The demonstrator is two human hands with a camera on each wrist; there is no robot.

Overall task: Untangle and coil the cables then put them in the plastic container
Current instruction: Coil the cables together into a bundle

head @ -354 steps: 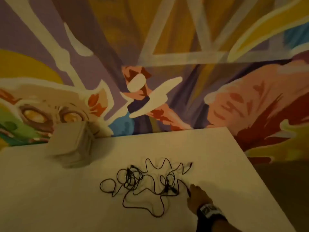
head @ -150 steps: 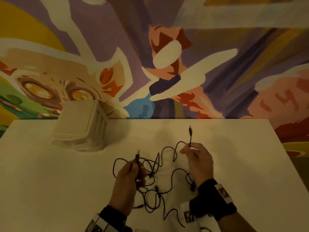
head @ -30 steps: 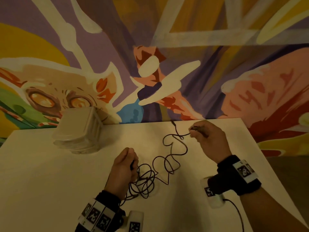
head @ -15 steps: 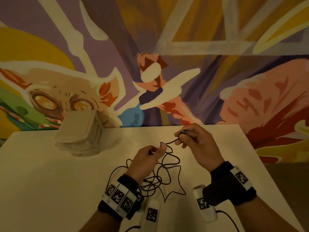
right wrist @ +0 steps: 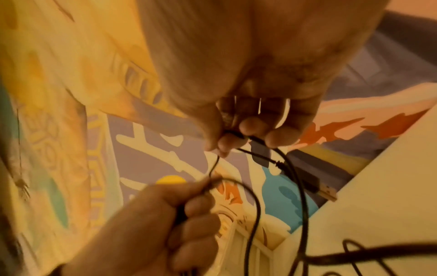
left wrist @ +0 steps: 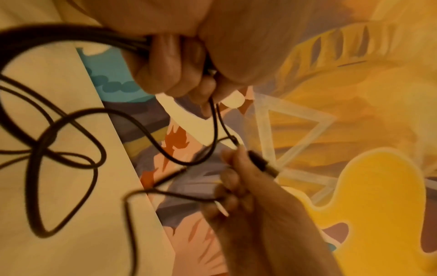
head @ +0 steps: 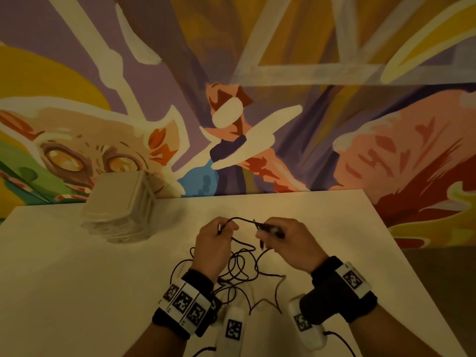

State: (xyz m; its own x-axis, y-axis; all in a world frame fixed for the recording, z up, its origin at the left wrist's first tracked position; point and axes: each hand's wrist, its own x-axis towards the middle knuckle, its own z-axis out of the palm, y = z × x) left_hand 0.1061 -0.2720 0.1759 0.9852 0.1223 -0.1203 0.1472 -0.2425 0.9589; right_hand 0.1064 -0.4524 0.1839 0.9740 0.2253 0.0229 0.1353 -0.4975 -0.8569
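Thin black cables (head: 240, 264) lie in a tangled heap on the white table (head: 77, 292), with loops rising to both hands. My left hand (head: 215, 243) is raised above the heap and grips cable strands and a metal-tipped plug (head: 219, 229). My right hand (head: 286, 243) pinches another plug end (head: 271, 229) beside it; a short span of cable (head: 242, 219) runs between the two hands. In the left wrist view the fingers (left wrist: 170, 61) curl round several strands. In the right wrist view the fingertips (right wrist: 227, 142) pinch the cable near a dangling plug (right wrist: 260, 151).
A closed translucent plastic container (head: 119, 206) stands at the back left of the table, against the painted wall (head: 231, 86). The table's right edge (head: 401, 251) runs diagonally close to my right arm. Wrist-camera leads hang near the front edge.
Both hands have drawn closer together above the heap, and the cable span between them has shortened. A second ago my right hand was stretched far toward the back right.
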